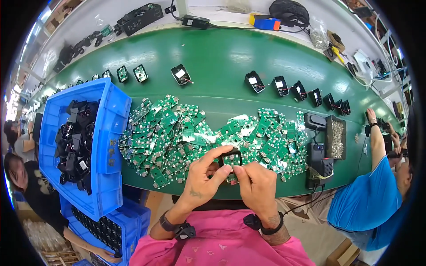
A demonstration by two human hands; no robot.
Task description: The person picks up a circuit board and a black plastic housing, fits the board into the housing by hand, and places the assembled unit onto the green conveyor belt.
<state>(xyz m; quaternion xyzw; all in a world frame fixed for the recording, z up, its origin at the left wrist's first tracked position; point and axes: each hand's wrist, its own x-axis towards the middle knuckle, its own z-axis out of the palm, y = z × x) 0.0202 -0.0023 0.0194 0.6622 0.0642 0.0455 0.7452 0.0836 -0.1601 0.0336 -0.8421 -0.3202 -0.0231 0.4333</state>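
Both hands, left hand (205, 177) and right hand (255, 181), pinch a black housing (231, 158) at the belt's near edge (146, 185).

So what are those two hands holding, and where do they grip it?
A small black casing with a green circuit board in it, pinched at its sides between left hand and right hand.

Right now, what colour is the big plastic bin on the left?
Blue: the big plastic bin, clearest in the head view.
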